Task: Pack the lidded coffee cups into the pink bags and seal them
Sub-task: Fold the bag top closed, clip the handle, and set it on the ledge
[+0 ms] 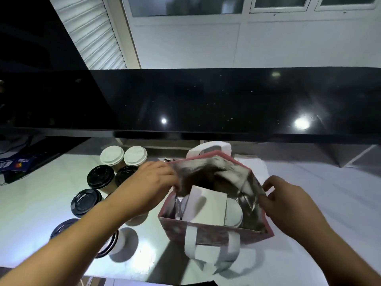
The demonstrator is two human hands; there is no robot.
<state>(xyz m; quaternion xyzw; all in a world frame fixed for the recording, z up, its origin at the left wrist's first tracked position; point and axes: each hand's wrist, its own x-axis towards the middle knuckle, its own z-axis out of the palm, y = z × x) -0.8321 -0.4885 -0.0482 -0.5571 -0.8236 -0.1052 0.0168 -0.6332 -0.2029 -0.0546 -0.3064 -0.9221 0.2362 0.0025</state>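
A pink bag (214,234) with a silver lining and white handles stands open on the white counter in front of me. Inside it I see a white-lidded cup (234,213) and a white divider card (206,205). My left hand (150,182) grips the bag's left rim. At the right rim, my right hand (288,201) pinches the lining. To the left of the bag stand several lidded coffee cups: two with white lids (123,155) at the back and black-lidded ones (100,176) nearer me, partly hidden by my left forearm.
A raised black glossy ledge (206,104) runs across behind the counter. Dark items and a blue packet (20,163) lie at the far left. White paper or cloth (257,164) lies behind the bag. The counter's front edge is close to me.
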